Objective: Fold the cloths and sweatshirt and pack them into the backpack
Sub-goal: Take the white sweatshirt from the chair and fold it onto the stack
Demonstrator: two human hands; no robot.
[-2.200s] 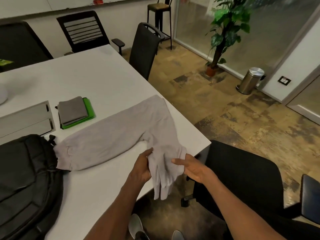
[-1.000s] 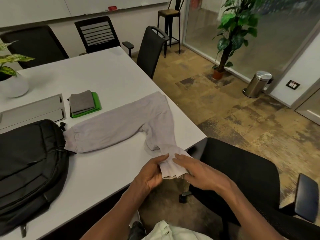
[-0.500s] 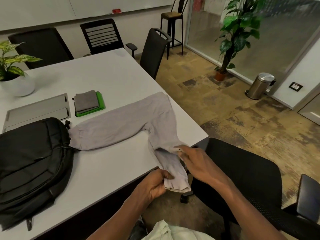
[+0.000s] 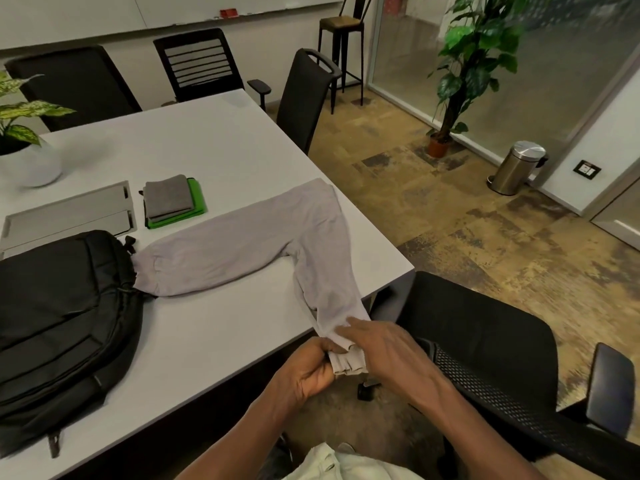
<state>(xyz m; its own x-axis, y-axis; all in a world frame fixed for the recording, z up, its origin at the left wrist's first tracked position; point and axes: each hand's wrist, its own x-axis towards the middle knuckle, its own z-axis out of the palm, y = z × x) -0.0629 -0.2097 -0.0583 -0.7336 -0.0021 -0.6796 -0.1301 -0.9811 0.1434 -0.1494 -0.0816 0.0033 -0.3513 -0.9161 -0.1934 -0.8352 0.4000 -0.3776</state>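
Note:
A pale grey sweatshirt (image 4: 242,244) lies in an L shape on the white table (image 4: 214,143), one end reaching the black backpack (image 4: 59,313) at the left, the other hanging over the near edge. My left hand (image 4: 306,370) grips that hanging cuff end below the table edge. My right hand (image 4: 384,351) lies on the same end, its fingers pinching the fabric just above the left hand. A folded grey cloth (image 4: 168,195) sits on a folded green cloth (image 4: 197,202) behind the sweatshirt.
A grey tray (image 4: 65,216) and a white potted plant (image 4: 27,161) stand at the table's left. Black office chairs (image 4: 485,358) ring the table, one right beside my right arm. A floor plant (image 4: 460,64) and a steel bin (image 4: 516,168) stand by the glass wall.
The hanging end of the sweatshirt was gathered up, then drawn down past the table edge. My left hand now grips its cuff and my right hand has slid down to join it.

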